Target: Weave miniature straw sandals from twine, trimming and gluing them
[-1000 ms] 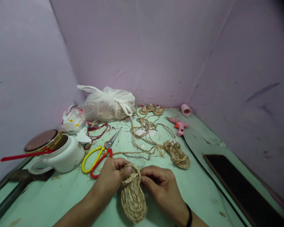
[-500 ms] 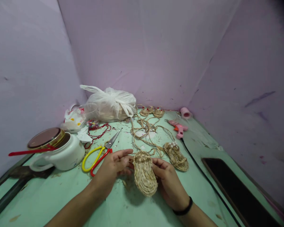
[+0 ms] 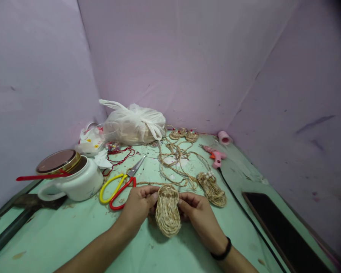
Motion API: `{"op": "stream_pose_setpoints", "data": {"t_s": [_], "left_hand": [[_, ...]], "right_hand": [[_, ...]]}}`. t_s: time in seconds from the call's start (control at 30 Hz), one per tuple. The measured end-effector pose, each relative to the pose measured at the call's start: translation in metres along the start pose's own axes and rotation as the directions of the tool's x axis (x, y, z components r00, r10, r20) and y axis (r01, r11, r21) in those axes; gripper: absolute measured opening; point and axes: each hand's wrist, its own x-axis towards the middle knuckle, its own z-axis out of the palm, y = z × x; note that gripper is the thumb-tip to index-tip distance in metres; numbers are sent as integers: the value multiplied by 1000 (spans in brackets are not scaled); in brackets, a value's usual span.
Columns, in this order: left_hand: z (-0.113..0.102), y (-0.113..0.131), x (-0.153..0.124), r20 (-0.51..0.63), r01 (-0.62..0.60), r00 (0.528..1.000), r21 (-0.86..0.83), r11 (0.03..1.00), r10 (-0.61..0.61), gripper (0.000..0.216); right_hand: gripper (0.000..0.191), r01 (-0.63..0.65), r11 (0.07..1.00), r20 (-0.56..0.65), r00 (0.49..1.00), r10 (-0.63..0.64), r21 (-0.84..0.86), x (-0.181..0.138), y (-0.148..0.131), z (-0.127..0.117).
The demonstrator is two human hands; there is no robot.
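A small woven straw slipper point(image 3: 168, 214) is held up in front of me, its sole made of coiled braided cord. My left hand point(image 3: 142, 204) pinches its upper left edge between thumb and fingers. On the other side, my right hand point(image 3: 196, 212) grips the upper right edge; a black band circles that wrist. Just beyond the right hand lies a second straw slipper point(image 3: 213, 191) with white beads at its far end. Long braided straw cord point(image 3: 173, 161) trails in loops behind the held slipper. Scissors point(image 3: 125, 185) with one yellow and one red handle lie beside my left hand.
A pink glue gun point(image 3: 216, 155) and its black cable lie right, near a dark phone point(image 3: 284, 227). At left are a white enamel mug point(image 3: 83, 184) and a hammer point(image 3: 19, 216). Behind stand a white plastic bag point(image 3: 133, 125), red-decorated straw pieces point(image 3: 191, 135) and a pink roll point(image 3: 224, 138).
The slipper has shifted slightly left and turned more upright. My left hand's fingers have closed in on its edge; before, the index finger was stretched out. The view has shifted slightly.
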Motion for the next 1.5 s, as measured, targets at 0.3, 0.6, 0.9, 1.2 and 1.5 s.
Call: {"op": "stream_pose_setpoints", "data": {"t_s": [0.3, 0.6, 0.9, 1.2, 1.5], "left_hand": [[5, -6, -2, -15, -77, 997, -6, 997, 77, 28], [11, -9, -3, 33, -103, 994, 90, 991, 101, 19], [12, -8, -1, 21, -54, 998, 48, 997, 53, 18], [-12, 6, -5, -132, -276, 897, 581, 766, 423, 24], [-62, 53, -1, -140, -14, 886, 945, 328, 441, 20]], "right_hand": [[20, 361, 844, -103, 896, -431, -396, -11, -5, 1], [7, 397, 732, -122, 831, -543, -554, -6, 5, -1], [11, 309, 884, -171, 907, -385, -351, -4, 2, 3], [14, 249, 899, -54, 957, -287, -361, 1, 3, -10], [16, 246, 763, -61, 935, -349, -597, 3, 1, -22]]}}
